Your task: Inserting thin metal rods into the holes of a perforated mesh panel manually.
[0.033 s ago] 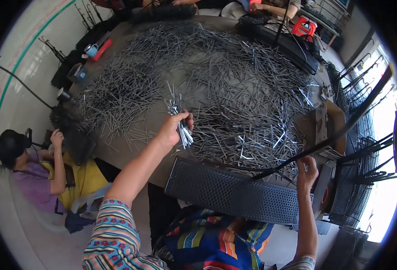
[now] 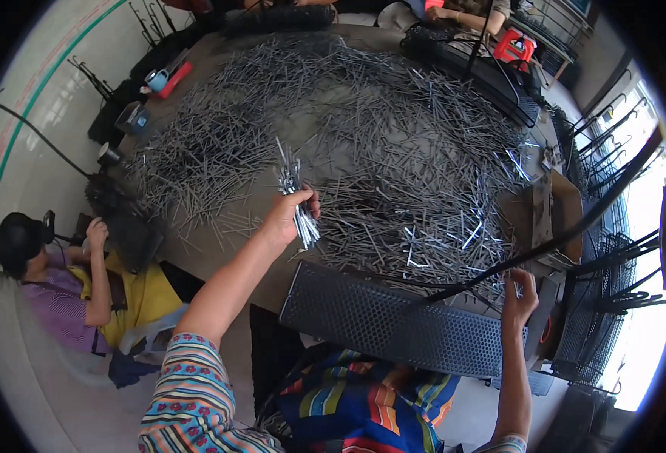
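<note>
My left hand [image 2: 291,215] is closed around a bundle of thin shiny metal strips [image 2: 306,232], held above the worktable. A wide heap of similar grey strips [image 2: 401,215] spreads over the table around and beyond it. My right hand [image 2: 520,298] is at the right, by the far right corner of a black perforated metal panel [image 2: 363,313]. Its thumb and fingers are curled together; whatever may be between them is too small to make out. The panel lies in front of me at the near table edge. A long dark rod [image 2: 559,240] slants up from it to the right.
An open cardboard box [image 2: 563,211] stands on the right, beside black mesh racks with hooks [image 2: 601,317]. At the left sits a person in a yellow apron [image 2: 140,298]. Other people's arms and another black panel [image 2: 491,79] are across the table. A blue mug [image 2: 156,81] stands far left.
The whole view has shifted very slightly. My left hand still grips the bundle of metal strips, and my right hand keeps its place by the panel's corner.
</note>
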`<state>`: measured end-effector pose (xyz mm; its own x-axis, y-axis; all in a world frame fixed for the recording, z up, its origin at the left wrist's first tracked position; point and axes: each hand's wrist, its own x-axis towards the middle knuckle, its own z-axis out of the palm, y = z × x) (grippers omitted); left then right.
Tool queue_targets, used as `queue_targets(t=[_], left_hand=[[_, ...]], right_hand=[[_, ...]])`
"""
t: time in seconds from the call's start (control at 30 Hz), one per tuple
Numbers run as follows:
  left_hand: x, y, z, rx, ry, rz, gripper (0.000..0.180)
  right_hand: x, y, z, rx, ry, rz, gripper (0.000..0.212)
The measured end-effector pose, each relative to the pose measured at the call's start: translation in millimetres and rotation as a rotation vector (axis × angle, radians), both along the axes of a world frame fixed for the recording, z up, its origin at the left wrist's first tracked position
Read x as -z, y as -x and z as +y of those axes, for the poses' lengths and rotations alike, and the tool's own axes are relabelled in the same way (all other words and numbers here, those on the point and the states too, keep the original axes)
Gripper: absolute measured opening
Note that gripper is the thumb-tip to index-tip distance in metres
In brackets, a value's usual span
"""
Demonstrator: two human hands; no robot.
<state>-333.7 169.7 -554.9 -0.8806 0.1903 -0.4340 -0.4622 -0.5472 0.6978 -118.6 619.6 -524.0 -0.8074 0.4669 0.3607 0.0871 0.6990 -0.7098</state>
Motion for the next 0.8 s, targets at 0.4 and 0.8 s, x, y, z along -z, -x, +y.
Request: queue_targets(t=[0.4,0.8], left_hand=[[123.4,-58.9,-61.9,-0.477,0.552,0.462,0.021],[144.4,-100.9,-60.8,-0.371,0.629,0.667,0.031]], right_hand=[[16.9,-84.9,-101.5,-0.019,-0.225,-0.066,0.020],[35.7,-88.0,-122.8,0.038,-0.092,-0.149,0.017]])
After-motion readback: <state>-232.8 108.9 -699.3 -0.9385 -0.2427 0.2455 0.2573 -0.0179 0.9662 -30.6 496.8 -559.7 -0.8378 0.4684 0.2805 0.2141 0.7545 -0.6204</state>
